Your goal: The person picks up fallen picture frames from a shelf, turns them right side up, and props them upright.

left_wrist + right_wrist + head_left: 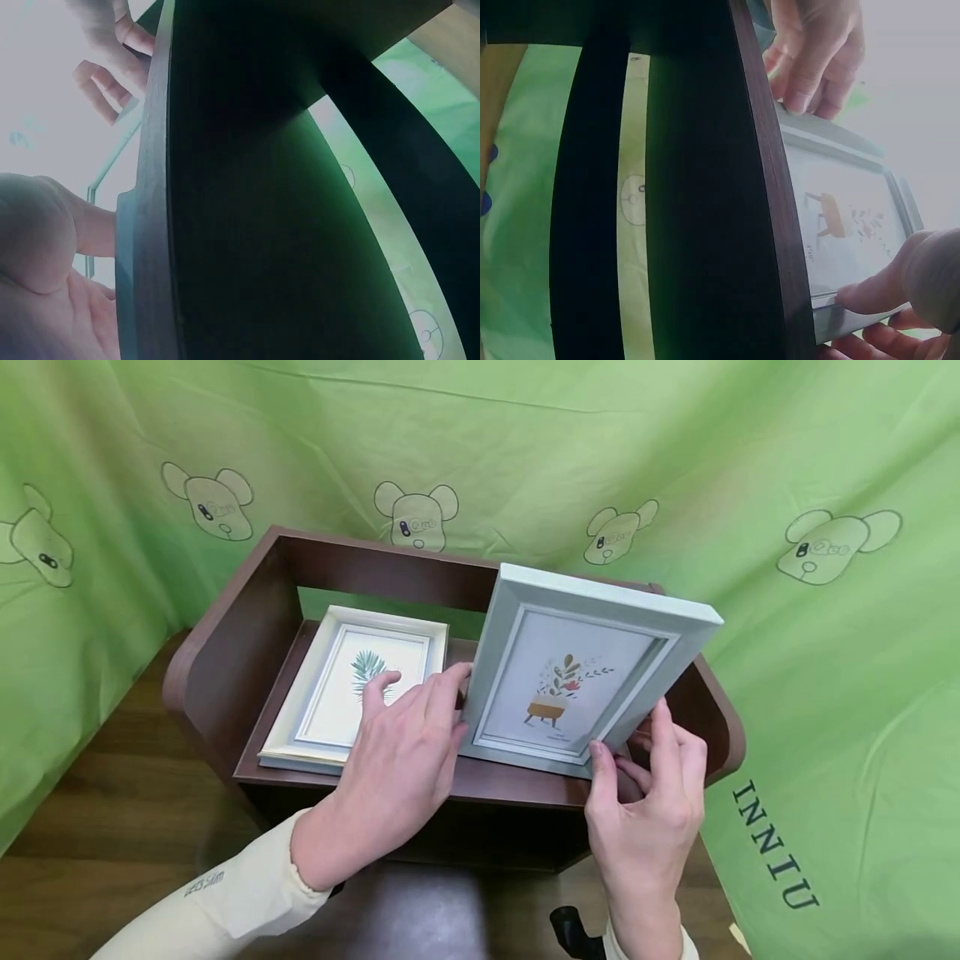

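Observation:
A grey picture frame (573, 681) with a potted plant print stands tilted on the right part of a brown shelf unit (517, 782). My right hand (652, 793) grips its lower right edge, thumb on the front and fingers behind. At the opposite side edge, the index finger and thumb of my left hand (408, 743) hold the frame. Beneath that hand lies a cream picture frame (300, 714) with a green palm leaf print, partly covered by it. The right wrist view shows the grey frame, with the left hand (821, 56) at its far edge.
The unit's raised side panels (232, 643) and back rail (375, 570) surround the shelf. Green curtains (480, 435) with bear-head drawings hang close behind. A black curved object (573, 933) sits by the right wrist, above a wooden floor (90, 852).

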A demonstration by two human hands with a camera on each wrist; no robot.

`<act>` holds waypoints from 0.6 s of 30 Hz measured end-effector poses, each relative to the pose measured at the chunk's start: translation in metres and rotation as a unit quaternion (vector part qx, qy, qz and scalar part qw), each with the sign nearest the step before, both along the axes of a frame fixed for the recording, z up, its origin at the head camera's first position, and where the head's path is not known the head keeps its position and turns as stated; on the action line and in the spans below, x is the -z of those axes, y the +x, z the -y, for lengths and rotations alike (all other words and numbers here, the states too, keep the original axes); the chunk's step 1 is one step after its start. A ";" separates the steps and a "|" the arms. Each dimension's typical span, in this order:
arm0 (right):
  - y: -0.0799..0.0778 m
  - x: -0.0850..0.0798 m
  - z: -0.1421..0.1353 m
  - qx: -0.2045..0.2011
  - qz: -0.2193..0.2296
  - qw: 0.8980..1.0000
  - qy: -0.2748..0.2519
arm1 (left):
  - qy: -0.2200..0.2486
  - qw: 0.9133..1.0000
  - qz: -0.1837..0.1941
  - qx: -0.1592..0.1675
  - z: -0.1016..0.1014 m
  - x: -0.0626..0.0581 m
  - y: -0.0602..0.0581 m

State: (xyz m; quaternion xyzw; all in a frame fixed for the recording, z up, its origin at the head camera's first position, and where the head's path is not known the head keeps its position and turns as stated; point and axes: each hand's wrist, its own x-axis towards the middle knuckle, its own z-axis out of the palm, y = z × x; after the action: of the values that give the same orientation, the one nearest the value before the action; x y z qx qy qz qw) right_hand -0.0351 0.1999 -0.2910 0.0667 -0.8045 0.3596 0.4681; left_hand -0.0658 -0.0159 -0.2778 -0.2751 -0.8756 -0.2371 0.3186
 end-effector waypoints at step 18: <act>0.000 -0.006 -0.003 -0.052 0.042 0.998 0.011 | 0.023 0.997 0.032 0.072 0.004 -0.002 0.005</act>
State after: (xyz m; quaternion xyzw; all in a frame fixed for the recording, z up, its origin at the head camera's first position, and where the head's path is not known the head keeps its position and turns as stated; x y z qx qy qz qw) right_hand -0.0352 0.2024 -0.2846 0.0983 -0.8228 0.3770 0.4137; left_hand -0.0609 -0.0196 -0.2760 -0.3221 -0.8574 -0.2885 0.2790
